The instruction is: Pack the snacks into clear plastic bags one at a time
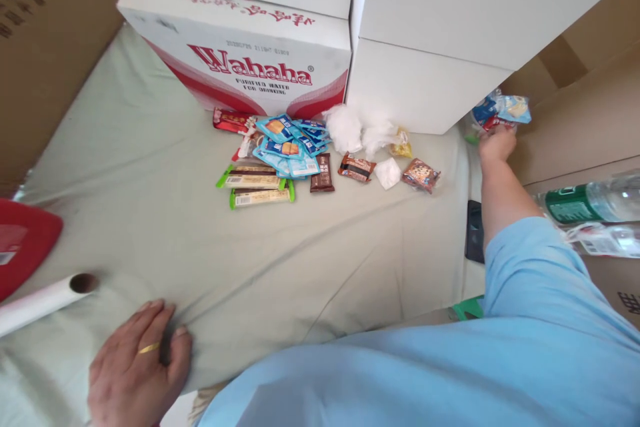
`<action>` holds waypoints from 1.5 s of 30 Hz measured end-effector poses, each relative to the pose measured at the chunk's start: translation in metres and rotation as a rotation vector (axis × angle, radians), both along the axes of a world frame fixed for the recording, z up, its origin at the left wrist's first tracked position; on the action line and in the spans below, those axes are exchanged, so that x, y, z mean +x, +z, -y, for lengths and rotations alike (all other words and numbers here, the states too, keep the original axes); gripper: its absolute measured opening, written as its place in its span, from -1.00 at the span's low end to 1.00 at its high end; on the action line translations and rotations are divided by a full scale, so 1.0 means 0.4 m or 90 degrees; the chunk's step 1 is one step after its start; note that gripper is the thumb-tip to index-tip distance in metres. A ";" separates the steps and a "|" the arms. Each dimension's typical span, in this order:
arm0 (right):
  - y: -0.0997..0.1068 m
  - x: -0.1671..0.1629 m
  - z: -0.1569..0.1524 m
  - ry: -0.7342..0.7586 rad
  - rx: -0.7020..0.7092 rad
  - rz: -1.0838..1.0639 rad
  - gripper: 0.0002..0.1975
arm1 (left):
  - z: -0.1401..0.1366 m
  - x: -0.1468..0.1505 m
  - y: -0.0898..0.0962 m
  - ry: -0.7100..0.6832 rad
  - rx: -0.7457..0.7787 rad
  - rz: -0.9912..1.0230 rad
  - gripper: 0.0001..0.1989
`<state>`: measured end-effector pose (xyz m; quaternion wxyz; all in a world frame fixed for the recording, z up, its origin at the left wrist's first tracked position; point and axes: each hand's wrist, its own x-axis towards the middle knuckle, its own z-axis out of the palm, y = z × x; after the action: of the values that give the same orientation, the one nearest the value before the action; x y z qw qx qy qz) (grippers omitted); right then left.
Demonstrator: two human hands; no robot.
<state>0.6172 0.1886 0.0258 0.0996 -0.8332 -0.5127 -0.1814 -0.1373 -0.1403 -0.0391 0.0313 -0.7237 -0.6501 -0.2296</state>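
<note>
My left hand, a gold ring on one finger, lies palm down on the pale green cloth with the thumb apart from the fingers. At the far right, my right hand reaches past the corner of the white boxes. Its fingers are closed around snack packets in blue, white and red; the fingertips are partly hidden. Across the cloth lie blue snack packets, green-ended bars, a brown bar, brown packets and white plastic bags.
A Wahaba-style lettered water carton and stacked white boxes stand behind the snacks. On the left are a red object and a white tube. Plastic bottles and a dark phone-like object lie near my right arm.
</note>
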 end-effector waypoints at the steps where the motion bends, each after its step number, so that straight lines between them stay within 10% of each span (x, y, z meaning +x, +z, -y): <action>1: -0.001 -0.007 0.016 -0.027 0.007 -0.020 -0.78 | 0.000 0.000 -0.002 -0.003 0.006 0.000 -0.31; 12: -0.025 -0.132 0.279 0.055 0.060 -0.151 -0.85 | 0.001 0.001 -0.011 -0.001 0.016 0.020 -0.41; 25: 0.088 -0.406 0.302 0.169 -0.018 -0.081 -0.67 | 0.009 -0.001 -0.012 -0.007 0.037 0.010 -0.60; 29: 0.050 -0.538 0.261 0.317 -0.126 -0.168 -0.70 | 0.011 0.005 -0.010 0.005 0.040 0.023 -0.62; 36: -0.045 -0.650 0.186 0.226 -0.145 -0.224 -0.71 | 0.013 0.017 -0.012 0.028 0.044 0.032 -0.65; 45: -0.102 -0.627 0.345 0.256 0.004 -0.346 -0.74 | 0.024 0.012 -0.028 0.032 0.042 0.054 -0.60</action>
<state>0.3663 0.0504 -0.0149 0.2690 -0.7329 -0.6210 0.0695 -0.1325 -0.1499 -0.0504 0.0334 -0.6954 -0.6607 -0.2805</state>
